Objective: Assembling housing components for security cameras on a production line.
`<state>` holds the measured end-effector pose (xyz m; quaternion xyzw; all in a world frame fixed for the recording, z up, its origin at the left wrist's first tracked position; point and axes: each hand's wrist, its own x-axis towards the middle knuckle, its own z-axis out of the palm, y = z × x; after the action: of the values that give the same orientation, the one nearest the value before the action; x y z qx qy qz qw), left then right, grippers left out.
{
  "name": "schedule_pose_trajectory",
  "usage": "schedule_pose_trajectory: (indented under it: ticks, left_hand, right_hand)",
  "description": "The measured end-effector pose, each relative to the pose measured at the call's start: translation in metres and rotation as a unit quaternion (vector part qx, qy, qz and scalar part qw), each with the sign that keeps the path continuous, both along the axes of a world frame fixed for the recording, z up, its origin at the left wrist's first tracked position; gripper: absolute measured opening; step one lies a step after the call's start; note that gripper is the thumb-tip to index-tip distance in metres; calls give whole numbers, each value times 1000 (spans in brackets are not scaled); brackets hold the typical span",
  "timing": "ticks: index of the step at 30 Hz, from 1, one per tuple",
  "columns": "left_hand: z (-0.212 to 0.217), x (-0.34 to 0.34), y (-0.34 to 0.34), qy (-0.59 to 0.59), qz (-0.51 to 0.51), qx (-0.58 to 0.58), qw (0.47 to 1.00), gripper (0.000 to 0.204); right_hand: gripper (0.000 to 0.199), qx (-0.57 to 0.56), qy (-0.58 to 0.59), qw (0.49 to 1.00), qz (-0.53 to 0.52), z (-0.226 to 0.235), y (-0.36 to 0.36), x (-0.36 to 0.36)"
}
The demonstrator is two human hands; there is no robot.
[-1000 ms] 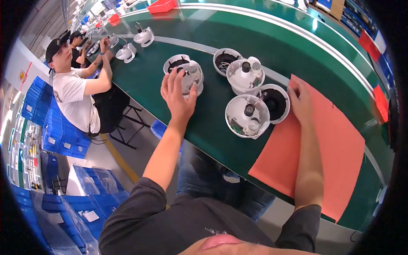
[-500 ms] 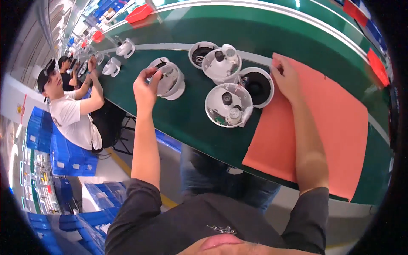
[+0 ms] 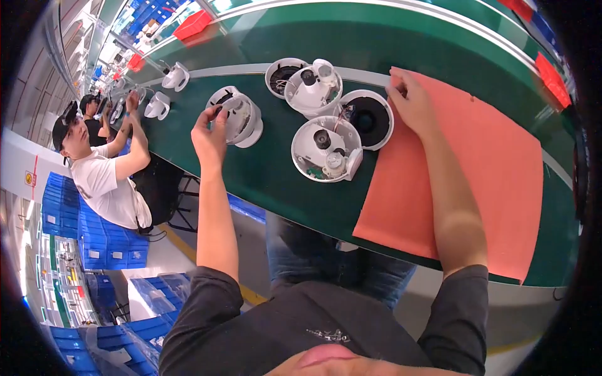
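Observation:
My left hand is at the left rim of a white round housing, thumb and fingers closed on its edge. This housing seems to sit on another white part; its inside is partly hidden. My right hand rests at the upper left edge of an orange-red sheet, fingers loosely curved and apart, nothing seen between them. Between my hands stand a white housing with a black cylinder and a clear round part, a similar housing behind it, and a white ring-shaped shell with a black disc inside.
Another white shell with a dark inside stands at the back of the green table. Further left are white curved parts and a seated co-worker in a white shirt. Blue crates stand on the floor; red bins line the far side.
My left thumb and fingers have come together at the housing's rim. My right hand stays by the sheet's edge. The whole view has shifted slightly.

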<state>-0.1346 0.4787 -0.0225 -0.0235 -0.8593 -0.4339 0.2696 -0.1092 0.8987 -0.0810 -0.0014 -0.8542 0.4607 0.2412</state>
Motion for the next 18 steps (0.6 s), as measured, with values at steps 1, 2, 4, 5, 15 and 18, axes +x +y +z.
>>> schedule_pose_trajectory:
  ticks: [1,2,4,5,15,18]
  left_hand:
    - [1,1,0,5,-8,-2,1000,28]
    - [2,1,1,11,-15,-4,1000,28]
    - [-1,-1,-1,11,-20,0,1000,28]
    - [-3,-2,-3,11,-26,3,1000,27]
    - [-17,-9,-7,22,-22,48,998,22]
    - [-19,-12,-10,19,-20,51,998,22]
  right_hand:
    - [41,-3,-3,1000,0,0,-1,-1]
    - [41,-6,-6,1000,-1,0,0,-1]
    - [41,-2,-2,1000,1,-3,2,-2]
    - [41,0,1,1000,1,-2,1,-2]
    - [38,-16,2,1000,18,-2,0,-2]
    - [43,-20,-40,999,19,6,-1,2]
